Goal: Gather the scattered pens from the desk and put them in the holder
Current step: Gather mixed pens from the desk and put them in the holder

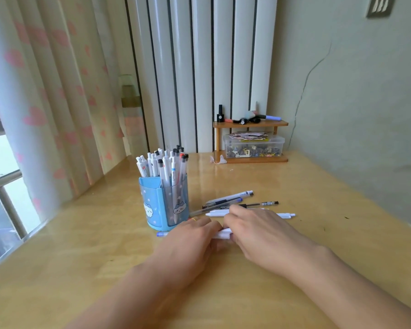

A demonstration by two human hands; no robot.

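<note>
The glossy yellow wooden surface (pixel 294 186) lies open to the right of the loose pens and across its near edge. A blue translucent plastic pen holder (pixel 163 203), crowded with upright pens, stands just left of both hands, with a cluster of loose pens (pixel 233 201) lying just beyond the fingers (pixel 237 211). A small two-tier wooden shelf (pixel 250 141) blocks the far corner by the green wall. Pink-heart curtains (pixel 45 103) hang along the left edge.

No print on the pens (pixel 228 203) is legible.
</note>
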